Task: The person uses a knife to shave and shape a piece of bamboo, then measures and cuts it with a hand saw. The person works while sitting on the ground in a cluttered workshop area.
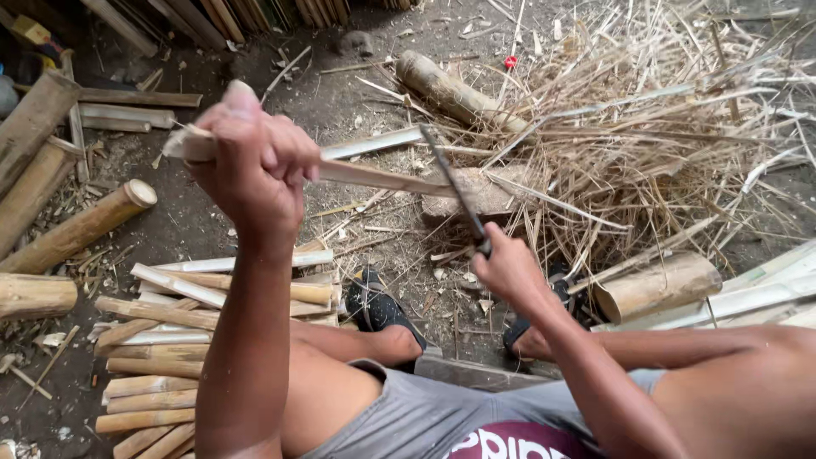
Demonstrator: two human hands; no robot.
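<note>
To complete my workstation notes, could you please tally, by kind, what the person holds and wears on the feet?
Knife, in the right hand: 1
Bamboo strip, in the left hand: 1
Dark sandals: 2
Total: 4

Taking the wooden block (476,197) on the ground as landmark: the bamboo strip (374,177) lies across its top, reaching left to the left hand (255,166), and the knife (455,187) stands on the strip over the block, with the right hand (508,268) just nearer than the block. Right of and behind the block lies the heap of shavings (654,127); a bamboo log (450,92) lies behind it, the pile of split bamboo (187,340) to its near left, and a short log (659,285) to its near right
</note>
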